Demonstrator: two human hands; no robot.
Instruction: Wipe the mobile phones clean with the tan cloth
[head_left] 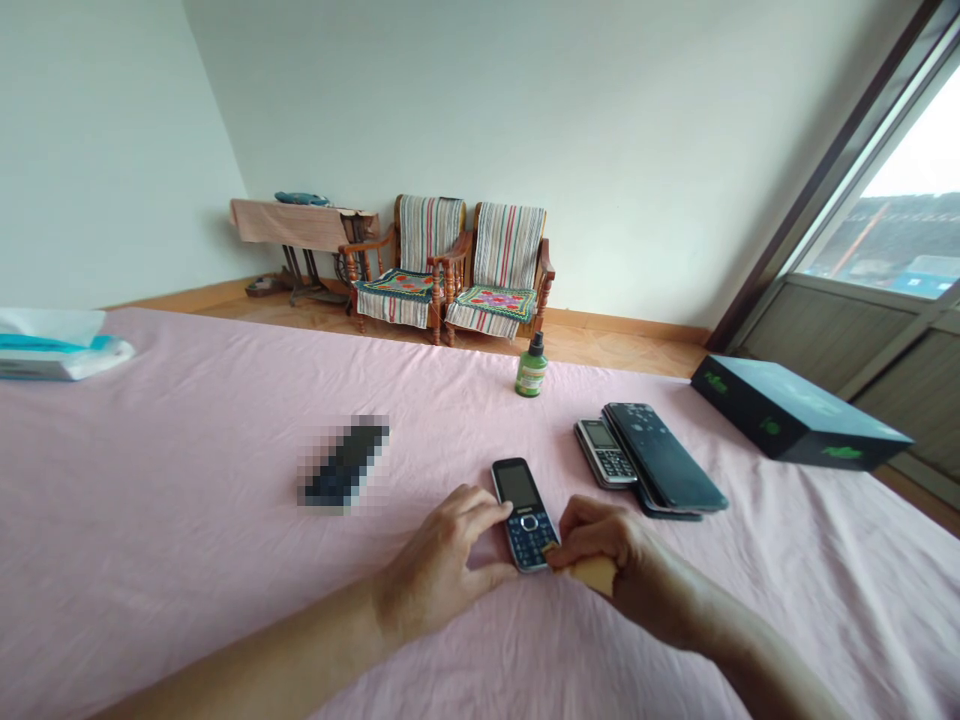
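Note:
A dark keypad phone [526, 508] with a silver edge lies face up on the pink cloth. My left hand [457, 545] steadies it from the left, index fingertip on its edge beside the screen and thumb near the lower left corner. In the closed fingers of my right hand [611, 540] is a piece of yellow cloth [595, 573], partly hidden by the hand. Its tip touches the lower right keys of the phone.
Right of my hands lie a silver keypad phone [606, 455] and stacked dark smartphones [664, 455]. Beyond stand a green spray bottle [531, 370] and a black box [799, 412]. Leftward are a blurred dark object [346, 465] and a tissue pack [60, 350]. The pink cloth [187, 480] has wrinkles.

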